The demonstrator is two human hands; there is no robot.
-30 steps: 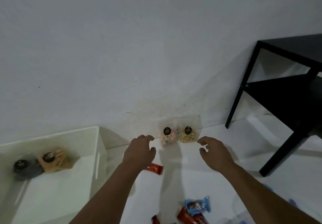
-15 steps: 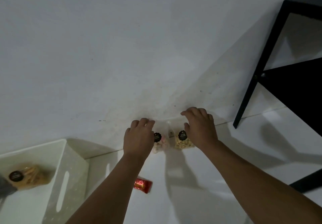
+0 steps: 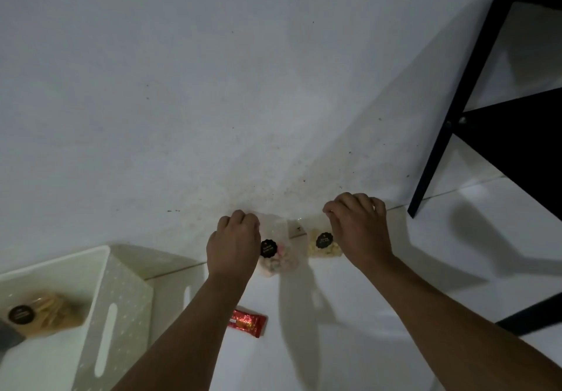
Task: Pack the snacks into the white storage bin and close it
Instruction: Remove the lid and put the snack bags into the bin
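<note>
Two clear snack bags stand at the foot of the wall point(image 3: 213, 86), each with a round black label, and a hand has come down on each. The left hand point(image 3: 232, 246) has its fingers curled over the top of the pink-and-white snack bag point(image 3: 281, 261), gripping it near the upper edge; the bag's lower half and its label show just to the right of the knuckles. The right hand point(image 3: 360, 232) is curled over the pale yellow snack bag point(image 3: 319, 246) in much the same way, its fingers bent down at the bag's top and right side, though from where I stand I cannot tell how firmly the thumb closes on it. The two bags sit just beside each other with a small gap between them, both on the white floor point(image 3: 395, 345).

Down at the left stands the white storage bin point(image 3: 118, 308), open on top, with a slot handle in its near side wall. Inside it lies an orange snack bag point(image 3: 50, 311) bearing the same kind of black label, and a dark bag point(image 3: 7, 334) is cut off at the frame's edge beside it. A red wrapped bar point(image 3: 248, 323) lies on the floor between the bin and the two hands, partly hidden beneath the left forearm. Off to the right, the leg and lower shelf of a black side table point(image 3: 450, 126) stand against the wall, well apart from the bags.
</note>
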